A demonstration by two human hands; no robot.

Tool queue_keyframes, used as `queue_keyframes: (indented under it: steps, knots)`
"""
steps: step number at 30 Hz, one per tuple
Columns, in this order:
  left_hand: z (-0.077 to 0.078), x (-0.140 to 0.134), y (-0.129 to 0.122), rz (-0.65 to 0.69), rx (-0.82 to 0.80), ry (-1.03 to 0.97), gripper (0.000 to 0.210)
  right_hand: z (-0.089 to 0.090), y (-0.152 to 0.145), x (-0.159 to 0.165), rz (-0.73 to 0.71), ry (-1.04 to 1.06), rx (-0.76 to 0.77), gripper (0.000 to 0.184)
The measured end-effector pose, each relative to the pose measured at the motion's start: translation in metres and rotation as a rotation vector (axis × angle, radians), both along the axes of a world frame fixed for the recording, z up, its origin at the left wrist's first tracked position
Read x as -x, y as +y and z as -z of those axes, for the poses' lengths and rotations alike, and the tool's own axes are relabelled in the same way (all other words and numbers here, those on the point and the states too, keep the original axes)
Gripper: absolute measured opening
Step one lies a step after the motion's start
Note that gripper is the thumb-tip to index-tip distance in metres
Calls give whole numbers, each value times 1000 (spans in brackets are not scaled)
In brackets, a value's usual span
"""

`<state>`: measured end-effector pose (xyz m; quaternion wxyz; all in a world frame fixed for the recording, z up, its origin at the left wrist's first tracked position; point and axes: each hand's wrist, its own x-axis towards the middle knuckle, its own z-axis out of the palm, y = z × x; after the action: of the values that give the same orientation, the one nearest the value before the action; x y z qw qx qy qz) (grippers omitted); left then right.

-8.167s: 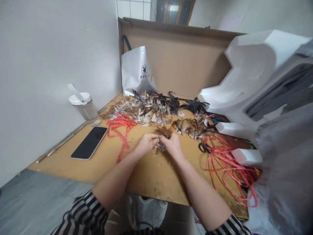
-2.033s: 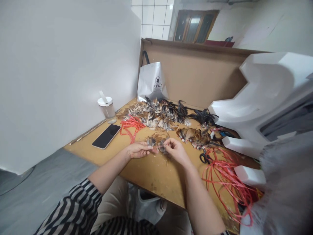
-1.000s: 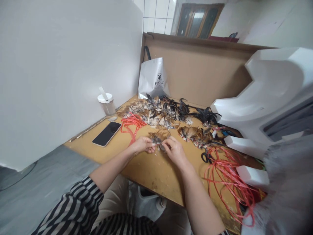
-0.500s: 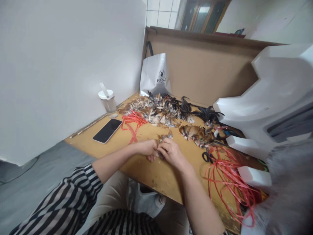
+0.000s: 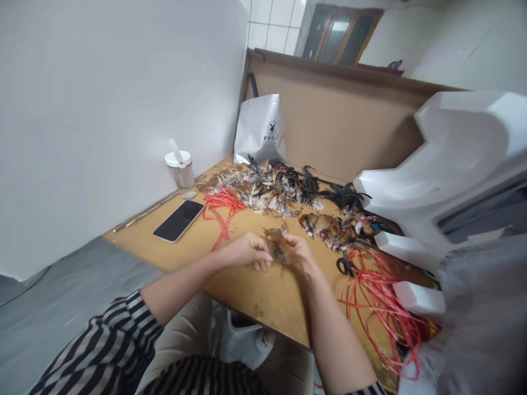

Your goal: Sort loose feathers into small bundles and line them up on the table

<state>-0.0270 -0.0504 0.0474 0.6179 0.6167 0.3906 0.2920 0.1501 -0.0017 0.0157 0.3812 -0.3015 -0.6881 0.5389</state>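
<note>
A small bunch of brown feathers (image 5: 278, 244) is between my hands, just above the table. My right hand (image 5: 303, 253) grips it from the right, its fingers closed and some feathers lying across the palm. At the bunch's left edge, my left hand (image 5: 248, 251) has thumb and fingers pinched together; what they hold is too small to make out. Beyond my hands lies a long pile of brown, white and black feathers (image 5: 263, 189). A smaller heap of brown feathers (image 5: 329, 229) sits to the right of them.
Red plastic strips (image 5: 224, 202) lie at left, beside a phone (image 5: 179, 220) and a lidded cup (image 5: 182, 175). Black-handled scissors (image 5: 345, 266) rest near a tangle of red strips (image 5: 382, 307). A silver bag (image 5: 259, 129) stands at the back, white foam (image 5: 453, 148) at right.
My hands, pressed together before, have drawn apart sideways, so the feather bunch shows between them. The view has shifted slightly.
</note>
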Motion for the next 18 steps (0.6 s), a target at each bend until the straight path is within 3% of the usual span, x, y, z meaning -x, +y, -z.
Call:
queue_keyframes:
  steps: [4, 6, 8, 11, 14, 18]
  knots:
    - [2, 2, 7, -322, 14, -154, 29, 13, 0, 8, 86, 58, 105, 18]
    - [8, 4, 12, -433, 35, -196, 28, 14, -2, 13, 128, -8, 25, 18]
    - [16, 4, 16, -491, 56, -215, 27, 11, -5, 16, 174, -119, -156, 16]
    - [26, 3, 23, -539, 68, -167, 22, 4, -11, 18, 247, -261, -419, 17]
    - [33, 1, 29, -550, 46, -46, 13, -2, -18, 19, 274, -373, -586, 19]
    - [38, 3, 30, -433, -53, 208, 12, -11, -26, 19, 216, -521, -746, 20]
